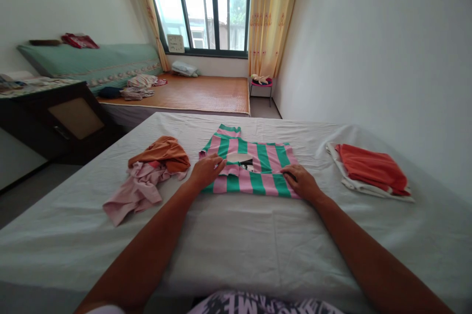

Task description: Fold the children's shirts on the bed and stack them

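Note:
A pink and green striped shirt [263, 156] lies spread on the white sheet, its near part turned over into a straight fold and a sleeve pointing away at the far left. A dark and pale print shows in its middle. My left hand [208, 170] is at the shirt's left side, fingers closed on the cloth beside the print. At the right end of the fold, my right hand [302, 182] pinches the fabric between thumb and fingers. Both palms face down, and the undersides of the fingers are partly hidden.
Left of the shirt sit a crumpled orange-brown garment [167, 154] and a pink garment [138, 191]. A folded red and white stack [372, 169] lies to the right. Beyond the white sheet [236, 245] are a mat-covered bed [206, 92], a dark cabinet [66, 117] and a stool [261, 83].

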The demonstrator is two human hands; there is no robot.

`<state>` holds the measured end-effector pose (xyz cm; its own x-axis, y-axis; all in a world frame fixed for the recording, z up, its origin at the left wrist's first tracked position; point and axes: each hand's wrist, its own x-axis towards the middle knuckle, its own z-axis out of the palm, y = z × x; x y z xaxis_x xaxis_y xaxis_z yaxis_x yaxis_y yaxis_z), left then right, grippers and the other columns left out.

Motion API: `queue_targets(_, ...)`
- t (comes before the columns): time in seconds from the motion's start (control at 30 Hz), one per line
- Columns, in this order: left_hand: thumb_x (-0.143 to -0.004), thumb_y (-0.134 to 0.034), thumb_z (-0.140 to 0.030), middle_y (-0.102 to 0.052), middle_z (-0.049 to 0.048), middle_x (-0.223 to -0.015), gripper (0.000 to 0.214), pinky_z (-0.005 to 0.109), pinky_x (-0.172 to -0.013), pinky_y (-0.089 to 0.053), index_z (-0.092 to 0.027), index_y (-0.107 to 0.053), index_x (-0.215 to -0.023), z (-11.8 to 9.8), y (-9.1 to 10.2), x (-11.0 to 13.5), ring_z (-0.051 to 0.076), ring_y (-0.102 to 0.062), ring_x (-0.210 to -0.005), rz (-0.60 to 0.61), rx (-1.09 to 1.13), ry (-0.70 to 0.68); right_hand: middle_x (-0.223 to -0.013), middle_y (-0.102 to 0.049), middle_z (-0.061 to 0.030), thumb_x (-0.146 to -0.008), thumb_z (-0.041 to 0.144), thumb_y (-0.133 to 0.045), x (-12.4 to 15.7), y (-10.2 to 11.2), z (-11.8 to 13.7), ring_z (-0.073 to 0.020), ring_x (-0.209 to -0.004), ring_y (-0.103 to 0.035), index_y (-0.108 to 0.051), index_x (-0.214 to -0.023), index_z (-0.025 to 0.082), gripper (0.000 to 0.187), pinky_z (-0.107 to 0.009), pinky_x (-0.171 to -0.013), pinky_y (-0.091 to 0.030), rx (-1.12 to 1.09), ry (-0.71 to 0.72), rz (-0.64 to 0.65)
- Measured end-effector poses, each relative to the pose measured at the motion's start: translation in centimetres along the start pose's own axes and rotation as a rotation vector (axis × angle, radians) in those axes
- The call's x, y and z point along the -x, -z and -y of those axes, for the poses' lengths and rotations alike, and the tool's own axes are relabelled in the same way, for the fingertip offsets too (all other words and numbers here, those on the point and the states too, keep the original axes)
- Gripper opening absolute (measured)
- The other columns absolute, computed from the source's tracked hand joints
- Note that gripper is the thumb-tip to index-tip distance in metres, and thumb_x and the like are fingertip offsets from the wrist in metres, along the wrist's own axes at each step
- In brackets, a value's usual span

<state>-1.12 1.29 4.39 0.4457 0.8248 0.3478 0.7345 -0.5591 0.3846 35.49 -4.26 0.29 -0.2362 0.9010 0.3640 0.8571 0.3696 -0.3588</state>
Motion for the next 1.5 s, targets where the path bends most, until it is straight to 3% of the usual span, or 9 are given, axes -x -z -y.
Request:
queue_targets(0.17,-0.094,-0.042,-0.040,-0.055,0.0100,-0.134,0.040,0.039,-0.108,-0.032,-0.022,-0.061,-0.125,-0.5,-2.7,0.2,0.025,-0.047,-0.126,0.114,0.012,-0.146,-0.125,-0.063,-0.0064,-0.096,0.025,-0.040,0.1,0.3,3.8,-0.0238,-0.120,-0.051,-0.062,-0.123,0.025,0.034,-0.042,-0.104,-0.038,0.066,0.125,0.063)
queue_targets(0.33,-0.094,-0.043,-0.047,-0.039,0.0074,-0.151,0.049,0.050,-0.113,-0.019,-0.030,-0.046,-0.140,-0.7,-4.2,0.9,0.029,-0.031,-0.140,0.247,-0.104,-0.110,-0.148,-0.044,-0.0024,-0.098,0.041,-0.039,0.4,-0.9,5.3,-0.0216,-0.137,-0.036,-0.043,-0.143,0.031,0.047,-0.045,-0.113,-0.027,0.082,0.168,0.244)
queue_targets(0.6,-0.095,-0.031,-0.055,-0.031,0.0043,-0.155,0.052,0.055,-0.113,-0.015,-0.038,-0.039,-0.144,-0.3,-3.2,1.2,0.029,-0.024,-0.143,0.280,-0.228,-0.013,-0.153,-0.034,-0.0010,-0.097,0.052,-0.029,1.1,-1.0,0.1,-0.0219,-0.143,-0.026,-0.033,-0.148,0.032,0.055,-0.047,-0.115,-0.022,0.261,0.007,0.272)
queue_targets(0.77,-0.095,-0.029,-0.057,-0.030,0.0072,-0.156,0.056,0.057,-0.111,-0.017,-0.034,-0.037,-0.145,1.1,-2.6,0.9,0.031,-0.022,-0.144,0.273,-0.322,0.165,-0.154,-0.033,-0.0036,-0.096,0.057,-0.023,1.0,0.0,-3.7,-0.0234,-0.142,-0.028,-0.034,-0.148,0.026,0.062,-0.046,-0.115,-0.024,0.333,-0.141,0.283)
queue_targets(1.03,-0.095,-0.034,-0.047,-0.049,0.0115,-0.142,0.044,0.056,-0.109,-0.024,-0.024,-0.063,-0.120,3.8,0.1,-0.1,0.030,-0.037,-0.136,0.214,-0.436,0.290,-0.143,-0.050,-0.0089,-0.097,0.045,-0.029,-4.4,2.0,-6.0,-0.0245,-0.134,-0.042,-0.053,-0.136,0.020,0.052,-0.043,-0.111,-0.032,0.282,-0.094,0.262)
queue_targets(1.2,-0.092,-0.042,-0.043,-0.059,0.0100,-0.131,0.036,0.053,-0.107,-0.026,-0.024,-0.066,-0.111,3.4,1.8,-3.6,0.029,-0.046,-0.126,0.237,-0.474,0.237,-0.146,-0.046,-0.0059,-0.098,0.046,-0.028,-8.3,0.4,-6.1,-0.0215,-0.137,-0.038,-0.049,-0.139,0.024,0.051,-0.039,-0.115,-0.026,0.237,0.013,0.282)
queue_targets(1.3,-0.088,-0.048,-0.044,-0.064,0.0120,-0.124,0.035,0.051,-0.103,-0.032,-0.022,-0.067,-0.106,5.1,2.1,-7.2,0.031,-0.052,-0.120,0.290,-0.359,0.340,-0.150,-0.041,-0.0065,-0.097,0.047,-0.030,-9.4,-1.0,-7.3,-0.0245,-0.139,-0.034,-0.045,-0.142,0.024,0.052,-0.045,-0.114,-0.026,0.255,-0.113,0.300)
queue_targets(1.4,-0.083,-0.054,-0.039,-0.064,0.0163,-0.122,0.034,0.045,-0.099,-0.038,-0.016,-0.067,-0.105,8.0,1.4,-10.8,0.032,-0.055,-0.117,0.239,-0.159,0.488,-0.150,-0.039,-0.0124,-0.097,0.043,-0.031,-10.3,-2.0,-9.1,-0.0269,-0.138,-0.035,-0.044,-0.141,0.018,0.053,-0.047,-0.111,-0.030,0.270,-0.288,0.174)
queue_targets(1.5,-0.080,-0.057,-0.034,-0.066,0.0162,-0.119,0.035,0.034,-0.095,-0.042,-0.014,-0.066,-0.107,10.4,-0.1,-13.5,0.028,-0.058,-0.115,0.169,-0.051,0.510,-0.138,-0.053,-0.0141,-0.091,0.042,-0.045,-11.4,-2.2,-10.6,-0.0298,-0.128,-0.045,-0.057,-0.127,0.019,0.044,-0.045,-0.102,-0.039,0.236,-0.385,0.055)
